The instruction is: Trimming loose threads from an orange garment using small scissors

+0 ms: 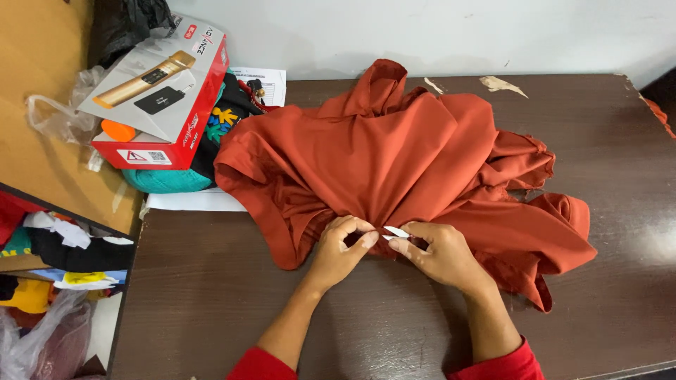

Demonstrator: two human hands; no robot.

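Note:
A rust-orange garment [394, 155] lies bunched on the dark brown table [211, 302]. My left hand [341, 250] pinches a fold of the cloth at its near edge. My right hand [440, 253] sits just beside it, holding a small white thread snipper [396, 232] whose tips point at the pinched fold. Both wrists show red sleeves. The two hands almost touch each other over the cloth.
A red and white box [158, 91] picturing a gold microphone rests on a teal bundle [165, 179] at the table's far left. Papers [264, 81] lie behind it. Plastic bags and assorted cloth pieces [49, 281] fill the lower left, off the table. Tape scraps [501, 84] stick near the far edge.

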